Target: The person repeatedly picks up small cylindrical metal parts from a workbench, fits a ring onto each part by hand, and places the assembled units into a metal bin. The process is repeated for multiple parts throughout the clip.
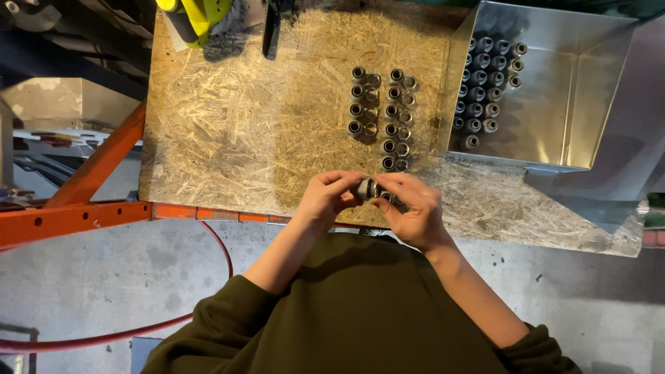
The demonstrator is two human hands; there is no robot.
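Grips on sideways-lying metal sleeve

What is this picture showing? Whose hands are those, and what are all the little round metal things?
There is no machine here. A person wears a camera on their head, so you look straight down at their own two hands and green sleeves. The left hand and the right hand meet at the table's near edge and together hold a small metal ring piece. The table is a rough chipboard top on an orange frame. On it stand two neat double rows of metal pieces of the same kind. To the right sits a shiny metal tray with more of them lined up inside. A yellow-green tool lies at the far edge.
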